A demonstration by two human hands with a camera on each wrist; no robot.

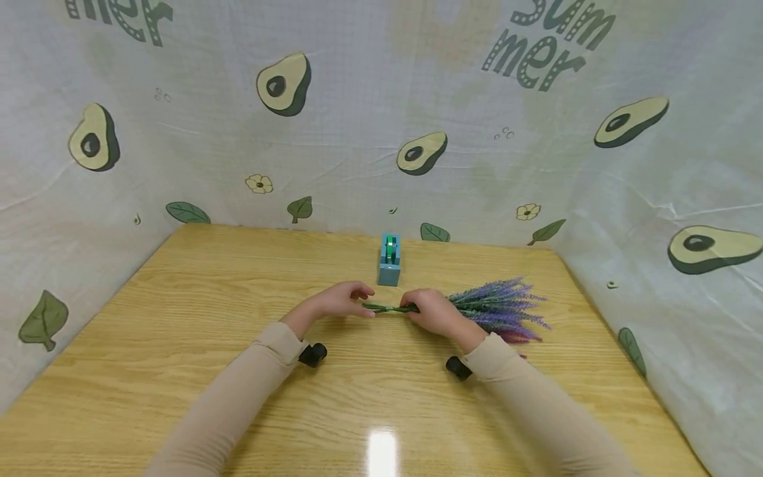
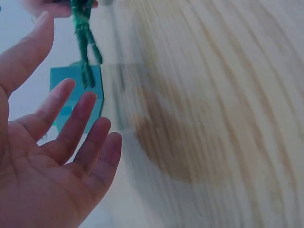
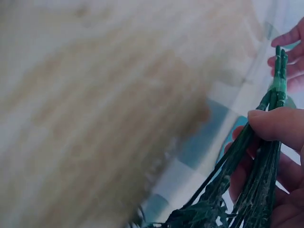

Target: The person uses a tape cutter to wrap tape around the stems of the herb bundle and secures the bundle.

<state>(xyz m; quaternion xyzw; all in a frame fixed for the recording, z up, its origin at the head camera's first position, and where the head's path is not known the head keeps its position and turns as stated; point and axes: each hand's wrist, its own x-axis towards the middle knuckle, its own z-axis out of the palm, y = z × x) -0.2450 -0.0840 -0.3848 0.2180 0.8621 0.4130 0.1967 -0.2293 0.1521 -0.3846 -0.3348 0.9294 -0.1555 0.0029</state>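
Observation:
A bunch of artificial lavender [image 1: 501, 308] with purple heads lies toward the right of the table, its green stems pointing left. My right hand [image 1: 434, 311] grips the stems, thumb on top, as the right wrist view shows at the stems [image 3: 242, 147]. A band of green tape [image 3: 279, 85] seems to wrap the stems near their ends. My left hand [image 1: 342, 299] is at the stem ends; in the left wrist view its fingers [image 2: 78, 111] are spread and apart from the stems [image 2: 84, 47]. Behind both hands stands a blue tape dispenser [image 1: 389, 273] with a green roll [image 1: 390, 246].
The wooden table [image 1: 238, 397] meets a white curtain [image 1: 357, 132] printed with avocados at its back and sides. Black wrist cameras, left [image 1: 312, 355] and right [image 1: 458, 368], are strapped at the cuffs.

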